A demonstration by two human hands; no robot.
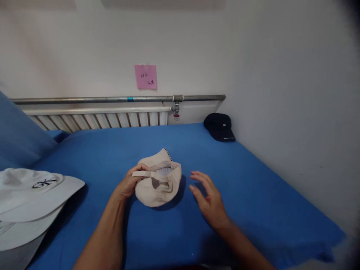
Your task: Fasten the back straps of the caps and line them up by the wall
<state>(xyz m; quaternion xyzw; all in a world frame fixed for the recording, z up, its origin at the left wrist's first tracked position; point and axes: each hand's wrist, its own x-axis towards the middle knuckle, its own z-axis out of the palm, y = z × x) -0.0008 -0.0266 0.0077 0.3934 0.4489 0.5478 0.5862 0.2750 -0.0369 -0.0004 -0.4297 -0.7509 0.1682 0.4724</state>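
Partly, left hand covers beige cap's strap end.

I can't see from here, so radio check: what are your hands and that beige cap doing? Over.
Left hand grips beige cap by its strap. Right hand open beside it, apart. White caps off left, not blocking.

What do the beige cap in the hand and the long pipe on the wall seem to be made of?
The beige cap, held by the left hand, looks like soft matte cloth, probably cotton: it folds and creases. The pipe looks like dull grey metal, perhaps galvanised steel: faint sheen, a metal fitting.
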